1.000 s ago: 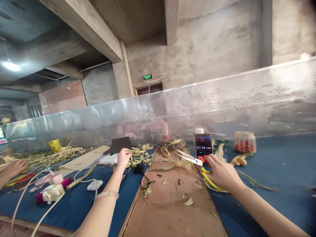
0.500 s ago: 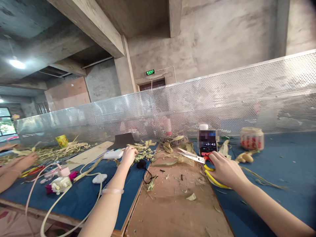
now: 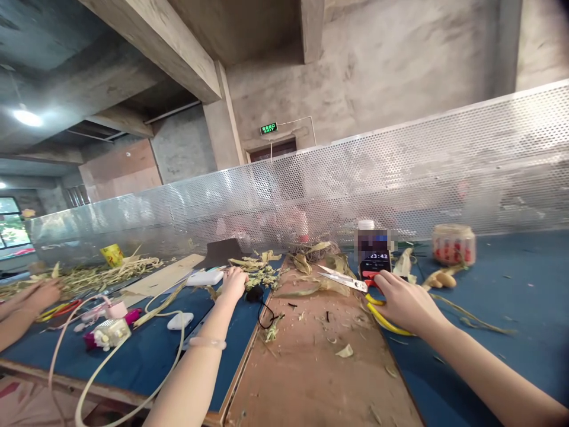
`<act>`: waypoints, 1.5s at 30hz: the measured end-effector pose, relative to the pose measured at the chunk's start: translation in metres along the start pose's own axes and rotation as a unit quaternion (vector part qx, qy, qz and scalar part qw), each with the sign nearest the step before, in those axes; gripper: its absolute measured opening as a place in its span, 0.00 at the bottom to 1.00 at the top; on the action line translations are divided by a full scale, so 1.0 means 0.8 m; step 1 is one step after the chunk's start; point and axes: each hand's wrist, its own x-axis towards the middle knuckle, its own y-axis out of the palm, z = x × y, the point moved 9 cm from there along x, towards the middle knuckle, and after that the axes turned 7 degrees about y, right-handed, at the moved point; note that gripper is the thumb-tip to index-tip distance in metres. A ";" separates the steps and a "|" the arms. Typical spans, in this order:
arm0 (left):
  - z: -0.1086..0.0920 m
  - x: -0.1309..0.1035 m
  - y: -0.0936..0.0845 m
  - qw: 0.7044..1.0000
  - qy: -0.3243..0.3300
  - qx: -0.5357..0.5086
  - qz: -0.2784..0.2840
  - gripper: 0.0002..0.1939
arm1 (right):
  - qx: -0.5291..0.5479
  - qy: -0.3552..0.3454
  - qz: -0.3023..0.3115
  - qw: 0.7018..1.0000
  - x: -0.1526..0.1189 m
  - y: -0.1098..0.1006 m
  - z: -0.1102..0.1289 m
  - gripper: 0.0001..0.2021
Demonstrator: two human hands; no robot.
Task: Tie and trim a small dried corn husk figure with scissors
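Both hands rest on the tabletop. Right hand (image 3: pixel 402 302) grips the yellow handles of the scissors (image 3: pixel 355 286), blades parted, lying on the brown board (image 3: pixel 311 367) near its far end. Left hand (image 3: pixel 234 281) seems closed on dried husks (image 3: pixel 258 274) heaped by the board's left edge. Just behind the scissors stands a phone (image 3: pixel 376 263).

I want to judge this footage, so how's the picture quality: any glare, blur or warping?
Head view: wide-lens warping bows the perforated metal screen and the beams; a ceiling lamp blows out at upper left; a pixelated patch hides the top of the timer; the right hand on the scissors and the left hand look sharp.
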 end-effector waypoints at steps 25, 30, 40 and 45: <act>0.054 -0.004 -0.013 0.981 -0.123 -0.146 -0.044 0.06 | -0.016 0.015 -0.004 1.000 -0.001 0.005 -0.007 0.16; 0.061 -0.006 -0.009 0.984 -0.131 -0.115 -0.042 0.12 | -0.016 0.009 -0.005 1.000 -0.001 0.006 -0.006 0.15; 0.059 0.013 0.001 0.984 -0.145 -0.071 -0.075 0.13 | -0.033 -0.008 0.007 0.999 -0.006 0.019 -0.003 0.12; 0.111 0.038 0.011 0.982 -0.161 -0.103 -0.009 0.15 | -0.027 -0.016 0.012 0.999 -0.007 0.026 -0.002 0.11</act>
